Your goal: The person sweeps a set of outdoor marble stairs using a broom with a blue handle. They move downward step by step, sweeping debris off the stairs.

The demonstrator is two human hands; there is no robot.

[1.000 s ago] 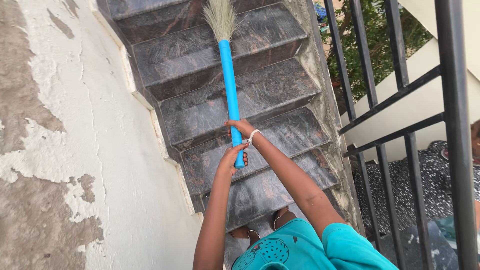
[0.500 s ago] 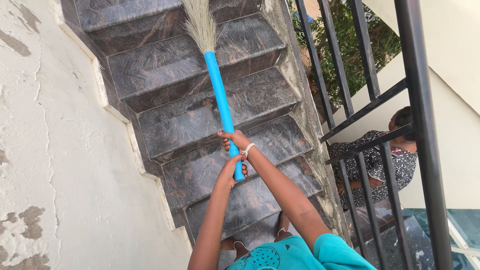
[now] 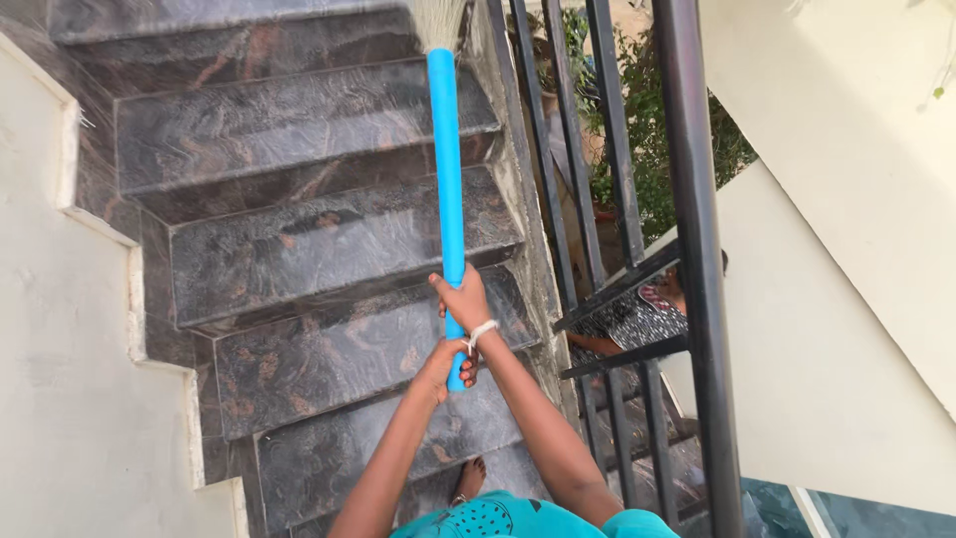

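I stand on a dark stone staircase (image 3: pixel 299 249) and look down its steps. A broom with a bright blue handle (image 3: pixel 445 159) and pale bristles (image 3: pixel 438 15) points away from me over the steps. My right hand (image 3: pixel 461 299) grips the handle higher up, a white band on its wrist. My left hand (image 3: pixel 445 364) holds the lower end of the same handle, just below the right. One of my bare feet (image 3: pixel 468 481) rests on a near step, above my teal clothing (image 3: pixel 518 518).
A black metal railing (image 3: pixel 687 249) runs down the right side of the steps. A pale plastered wall (image 3: pixel 60 399) borders the left. Beyond the bars a person in patterned clothing (image 3: pixel 637 324) sits lower down, with green plants (image 3: pixel 657 139) behind.
The view has swung left and down the stairs. The broom now points straighter along the right side of the steps, its bristles near the top edge. Both hands keep their hold.
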